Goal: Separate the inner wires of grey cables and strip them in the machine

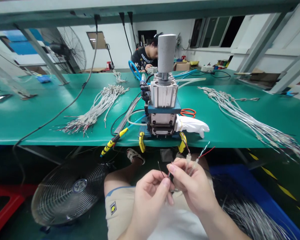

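Above my lap, both hands are close together on thin wires. My left hand [153,191] is closed, thumb against fingers, on a cable end whose dark wire [160,169] sticks up. My right hand [190,183] pinches at the same spot and also holds cables with clear connectors [188,158]. A red wire [207,152] and a white-blue wire [205,149] fan out above that hand. Just ahead, at the table's front edge, stands a pneumatic press [163,95] with a knurled grey cylinder on top. What lies between the fingertips is partly hidden.
White cable bundles lie on the green table, one left [97,108] and one right [250,121]. A blue bin [272,200] of cables stands at my lower right. A floor fan [72,190] stands at lower left. A person [143,58] sits across the table.
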